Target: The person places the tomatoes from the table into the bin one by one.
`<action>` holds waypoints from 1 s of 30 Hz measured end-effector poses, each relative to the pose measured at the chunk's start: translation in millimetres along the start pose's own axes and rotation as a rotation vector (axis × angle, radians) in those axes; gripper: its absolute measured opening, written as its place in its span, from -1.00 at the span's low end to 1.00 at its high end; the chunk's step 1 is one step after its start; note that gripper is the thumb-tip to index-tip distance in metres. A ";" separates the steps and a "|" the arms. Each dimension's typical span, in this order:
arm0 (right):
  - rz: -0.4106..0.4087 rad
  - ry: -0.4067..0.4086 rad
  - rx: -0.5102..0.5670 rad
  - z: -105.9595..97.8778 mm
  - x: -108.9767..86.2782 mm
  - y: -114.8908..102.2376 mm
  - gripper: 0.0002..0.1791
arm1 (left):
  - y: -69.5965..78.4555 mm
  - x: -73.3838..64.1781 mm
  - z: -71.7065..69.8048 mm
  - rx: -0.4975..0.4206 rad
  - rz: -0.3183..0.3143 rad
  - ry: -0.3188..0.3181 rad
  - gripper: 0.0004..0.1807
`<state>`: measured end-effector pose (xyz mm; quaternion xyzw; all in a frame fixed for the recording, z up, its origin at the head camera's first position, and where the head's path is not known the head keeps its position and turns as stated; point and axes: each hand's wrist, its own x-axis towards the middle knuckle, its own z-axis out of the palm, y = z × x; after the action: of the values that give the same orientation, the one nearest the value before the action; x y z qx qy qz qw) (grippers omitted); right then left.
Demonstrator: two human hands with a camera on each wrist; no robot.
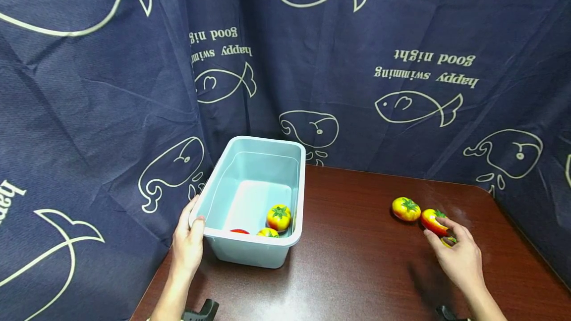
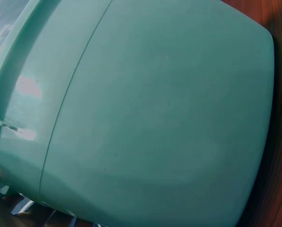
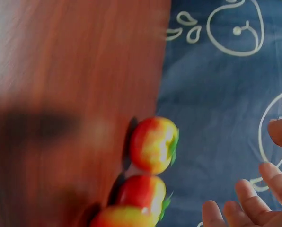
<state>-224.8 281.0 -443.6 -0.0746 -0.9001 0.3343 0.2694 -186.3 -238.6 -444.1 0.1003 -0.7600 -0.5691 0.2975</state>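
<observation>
At the near left corner of a light blue plastic bin (image 1: 254,251), my left hand (image 1: 188,241) grips the rim with the thumb on top. The left wrist view is filled by the bin's outer wall (image 2: 155,113). Inside lie a yellow-red tomato (image 1: 278,218), a second tomato (image 1: 267,232) and a red one (image 1: 239,231), the last two partly hidden by the near rim. My right hand (image 1: 459,251) is over a row of tomatoes at the right, fingers apart and holding nothing. The row has a far tomato (image 1: 406,209), a middle tomato (image 1: 434,222) and a near one (image 1: 448,241) partly covered by the hand.
A dark brown wooden table (image 1: 357,261) lies beneath everything. Navy curtains (image 1: 339,63) with white fish and whale drawings hang behind it and along the left side, close to the bin. The table's right edge runs past the tomatoes.
</observation>
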 end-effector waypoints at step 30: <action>0.209 -0.114 -0.138 -16.1 3.9 70.9 -0.32 | 0.4 -1.4 -1.2 0.010 -0.017 -0.021 -0.45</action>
<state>-222.8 345.5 -477.2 -0.1674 -0.9220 0.3015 0.1758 -184.5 -238.7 -444.0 0.1023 -0.7649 -0.5690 0.2842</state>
